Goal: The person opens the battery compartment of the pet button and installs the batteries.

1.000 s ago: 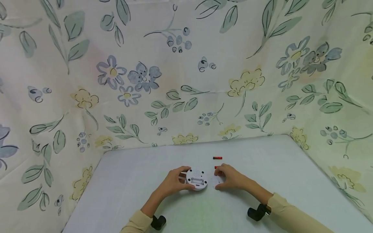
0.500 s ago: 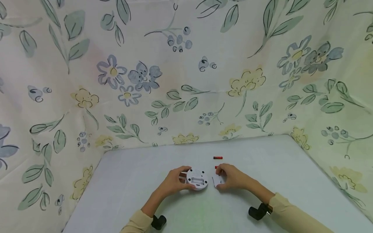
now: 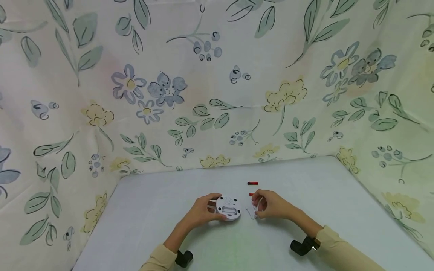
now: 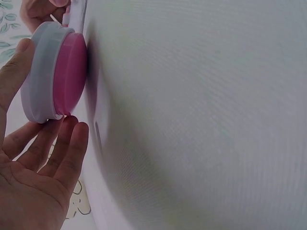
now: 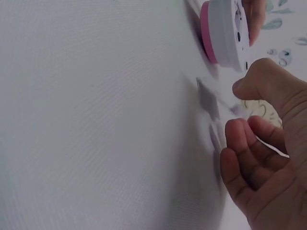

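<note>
A person's left hand (image 3: 200, 210) grips a round white-and-pink device (image 3: 228, 209), base up, well inside the edges of a pale table (image 3: 145, 210). The right hand (image 3: 274, 205) hovers loosely, thumb and fingertips apart, just beside a thin pale piece (image 3: 251, 213); contact is unclear. Beyond lie two red batteries (image 3: 252, 183), markings too small to read.

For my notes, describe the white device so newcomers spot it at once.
On the white table, find the left hand. It grips the white device, whose upturned face has dark dots and a recess. Its round body and pink underside set it apart from the red batteries.
</note>
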`<action>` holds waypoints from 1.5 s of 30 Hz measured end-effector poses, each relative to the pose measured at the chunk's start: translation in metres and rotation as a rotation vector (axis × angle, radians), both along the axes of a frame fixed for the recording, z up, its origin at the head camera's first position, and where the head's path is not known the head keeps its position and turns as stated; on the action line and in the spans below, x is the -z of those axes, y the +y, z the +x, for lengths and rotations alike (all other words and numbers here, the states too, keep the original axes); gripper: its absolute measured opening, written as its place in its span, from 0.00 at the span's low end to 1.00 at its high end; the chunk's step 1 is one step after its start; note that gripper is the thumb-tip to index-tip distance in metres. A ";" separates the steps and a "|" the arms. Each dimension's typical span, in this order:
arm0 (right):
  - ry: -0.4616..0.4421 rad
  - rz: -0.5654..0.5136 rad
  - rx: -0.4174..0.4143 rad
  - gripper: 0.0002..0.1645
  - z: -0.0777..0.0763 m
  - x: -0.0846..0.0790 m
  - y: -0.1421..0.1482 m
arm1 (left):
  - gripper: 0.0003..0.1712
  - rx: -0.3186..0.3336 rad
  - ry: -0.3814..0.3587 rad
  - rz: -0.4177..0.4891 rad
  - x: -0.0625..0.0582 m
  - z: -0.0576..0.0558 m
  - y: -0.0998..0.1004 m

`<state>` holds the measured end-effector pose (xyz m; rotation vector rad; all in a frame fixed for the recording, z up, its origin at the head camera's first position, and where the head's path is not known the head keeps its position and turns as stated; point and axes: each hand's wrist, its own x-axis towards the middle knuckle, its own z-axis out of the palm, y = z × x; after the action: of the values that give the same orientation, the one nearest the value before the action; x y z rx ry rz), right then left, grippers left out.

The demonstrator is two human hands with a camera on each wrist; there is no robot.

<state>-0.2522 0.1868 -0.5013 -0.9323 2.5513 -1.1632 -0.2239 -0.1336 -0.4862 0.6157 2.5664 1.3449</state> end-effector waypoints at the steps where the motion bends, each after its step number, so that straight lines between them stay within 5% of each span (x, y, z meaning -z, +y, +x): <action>1: -0.007 0.000 0.001 0.23 0.000 0.000 0.001 | 0.45 0.000 -0.001 0.000 0.000 0.000 0.000; 13: 0.039 0.154 0.006 0.41 0.002 -0.002 -0.002 | 0.45 0.007 0.002 0.008 0.000 0.000 -0.001; 36: 0.001 0.213 -0.045 0.23 -0.008 -0.004 -0.014 | 0.44 0.022 0.021 0.010 0.001 -0.002 -0.001; 45: -0.004 0.184 -0.052 0.27 -0.009 -0.004 -0.013 | 0.44 0.027 0.018 0.017 0.002 -0.002 -0.002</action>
<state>-0.2615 0.1740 -0.4969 -0.9440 2.5622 -0.8967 -0.2262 -0.1355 -0.4879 0.6654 2.5541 1.3596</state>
